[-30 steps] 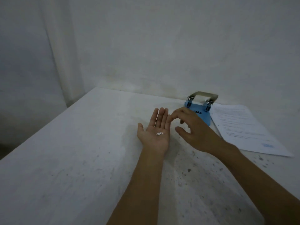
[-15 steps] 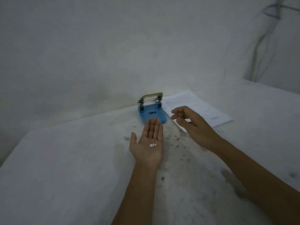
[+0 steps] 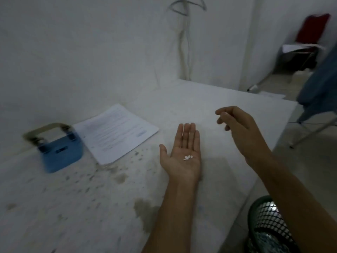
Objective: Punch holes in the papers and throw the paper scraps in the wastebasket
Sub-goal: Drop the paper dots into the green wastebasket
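My left hand (image 3: 179,166) lies palm up and flat over the white table (image 3: 91,207), carrying a few small white paper scraps (image 3: 187,157) in the palm. My right hand (image 3: 240,132) hovers to its right near the table's right edge, fingers loosely curled, with nothing visible in it. A blue hole punch (image 3: 58,152) with a grey handle stands at the left by the wall. The printed papers (image 3: 116,132) lie flat just right of it. A dark mesh wastebasket (image 3: 268,227) stands on the floor at the lower right, partly hidden behind my right forearm.
The table top is stained with dark specks around its middle. A chair (image 3: 299,52) with red cloth stands in the far right corner. A blue cloth (image 3: 321,84) hangs at the right edge. Cables (image 3: 184,42) run down the wall.
The view has swung to the right, so the punch and papers now sit at the left and the wastebasket appears. My right hand has moved away from the punch, further right of my left.
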